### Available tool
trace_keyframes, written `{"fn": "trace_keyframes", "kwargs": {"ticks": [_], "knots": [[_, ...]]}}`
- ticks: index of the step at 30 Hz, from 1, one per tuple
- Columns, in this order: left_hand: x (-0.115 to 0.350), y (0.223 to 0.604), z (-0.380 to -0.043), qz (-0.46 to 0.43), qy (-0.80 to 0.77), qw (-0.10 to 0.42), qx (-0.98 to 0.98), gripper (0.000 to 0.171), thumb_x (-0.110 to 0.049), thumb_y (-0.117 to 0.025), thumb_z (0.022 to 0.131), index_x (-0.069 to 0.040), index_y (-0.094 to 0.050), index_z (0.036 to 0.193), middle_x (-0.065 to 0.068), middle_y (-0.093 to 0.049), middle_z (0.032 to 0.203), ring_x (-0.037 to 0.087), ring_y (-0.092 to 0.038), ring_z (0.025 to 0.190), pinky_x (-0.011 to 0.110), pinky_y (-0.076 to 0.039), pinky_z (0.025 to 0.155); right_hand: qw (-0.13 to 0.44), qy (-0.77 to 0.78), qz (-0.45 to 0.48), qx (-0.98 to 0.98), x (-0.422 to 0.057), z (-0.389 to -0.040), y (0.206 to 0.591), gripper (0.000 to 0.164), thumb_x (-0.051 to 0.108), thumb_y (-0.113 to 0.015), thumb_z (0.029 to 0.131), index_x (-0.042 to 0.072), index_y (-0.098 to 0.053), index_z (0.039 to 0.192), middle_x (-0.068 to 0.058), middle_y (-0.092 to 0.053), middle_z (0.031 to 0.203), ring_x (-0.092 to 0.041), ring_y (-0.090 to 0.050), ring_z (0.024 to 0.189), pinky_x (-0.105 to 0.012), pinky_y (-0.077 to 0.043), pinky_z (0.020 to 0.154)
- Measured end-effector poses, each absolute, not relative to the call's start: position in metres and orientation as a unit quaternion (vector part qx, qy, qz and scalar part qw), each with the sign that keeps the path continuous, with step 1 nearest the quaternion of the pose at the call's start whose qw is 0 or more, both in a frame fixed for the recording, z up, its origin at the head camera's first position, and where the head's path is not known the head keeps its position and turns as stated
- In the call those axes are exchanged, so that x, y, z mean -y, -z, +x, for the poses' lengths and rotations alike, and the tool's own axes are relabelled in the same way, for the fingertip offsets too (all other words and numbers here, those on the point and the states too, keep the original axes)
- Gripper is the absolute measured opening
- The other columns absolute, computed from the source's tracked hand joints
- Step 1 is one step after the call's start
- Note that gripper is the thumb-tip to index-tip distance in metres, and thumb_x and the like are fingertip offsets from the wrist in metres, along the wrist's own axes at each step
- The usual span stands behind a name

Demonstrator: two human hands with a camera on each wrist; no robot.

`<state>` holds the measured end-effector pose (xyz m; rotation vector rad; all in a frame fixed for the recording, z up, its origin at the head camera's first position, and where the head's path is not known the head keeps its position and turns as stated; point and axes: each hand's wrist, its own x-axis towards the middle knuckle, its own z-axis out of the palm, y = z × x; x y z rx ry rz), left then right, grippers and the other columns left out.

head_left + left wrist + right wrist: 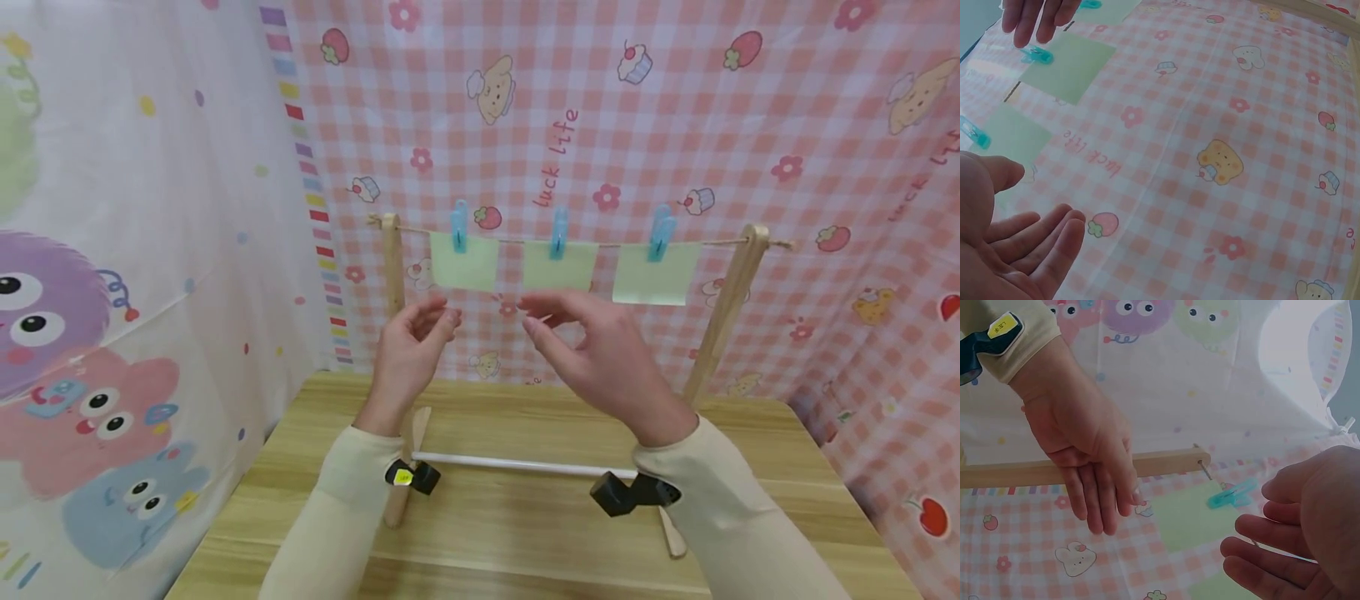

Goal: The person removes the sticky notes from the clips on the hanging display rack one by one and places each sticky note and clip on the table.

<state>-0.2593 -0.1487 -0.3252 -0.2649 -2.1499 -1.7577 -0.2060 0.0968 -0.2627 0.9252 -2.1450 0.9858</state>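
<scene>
Three pale green paper squares, the left point(476, 271), the middle point(573, 273) and the right point(651, 285), hang side by side from a thin twine point(720, 242). Each is held by a light blue clothespin, at left point(459, 227), centre point(558, 234) and right point(662, 234). My left hand point(405, 354) is raised below the left paper, fingers loosely bent and holding nothing. Below the middle paper, partly covering its lower edge in the head view, is my right hand point(611, 354), also relaxed. Both wrist views show bare space between thumb and fingers of each hand.
The twine runs between two wooden posts, left point(393, 267) and right point(723, 317). A white rod point(517, 463) joins the stand's feet low down on the wooden table point(510, 542). Pink checked cloth point(675, 108) hangs behind; a white cartoon curtain point(225, 275) is at left.
</scene>
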Motion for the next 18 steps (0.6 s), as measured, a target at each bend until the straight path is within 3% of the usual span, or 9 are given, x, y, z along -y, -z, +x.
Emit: {"fn": "trace_keyframes", "kwargs": {"ticks": [8, 12, 18], "knots": [[0.149, 0.32, -0.262, -0.099, 0.63, 0.152, 0.755, 0.048, -0.02, -0.066, 0.109, -0.003, -0.056, 0.152, 0.017, -0.072, 0.139, 0.032, -0.072, 0.124, 0.035, -0.058, 0.109, 0.296, -0.378, 0.345, 0.806, -0.09, -0.208, 0.25, 0.026, 0.012, -0.074, 0.103, 0.004, -0.077, 0.127, -0.01, -0.082, 0.119, -0.02, -0.077, 0.098, -0.032, -0.062, 0.069], [0.149, 0.318, -0.263, -0.101, 0.627, 0.145, 0.759, 0.054, -0.022, -0.065, 0.11, -0.002, -0.048, 0.158, 0.016, -0.069, 0.147, 0.032, -0.066, 0.136, 0.043, -0.051, 0.119, 0.295, -0.383, 0.352, 0.802, -0.084, -0.207, 0.243, 0.028, 0.011, -0.075, 0.102, 0.003, -0.076, 0.128, -0.011, -0.081, 0.12, -0.02, -0.078, 0.099, -0.036, -0.064, 0.076], [0.149, 0.317, -0.264, -0.11, 0.636, 0.147, 0.75, 0.058, -0.022, -0.062, 0.112, 0.0, -0.041, 0.162, 0.017, -0.066, 0.15, 0.03, -0.06, 0.144, 0.044, -0.044, 0.126, 0.295, -0.39, 0.36, 0.795, -0.078, -0.209, 0.237, 0.026, 0.01, -0.073, 0.103, 0.0, -0.076, 0.127, -0.014, -0.08, 0.123, -0.023, -0.077, 0.101, -0.042, -0.065, 0.079]]}}
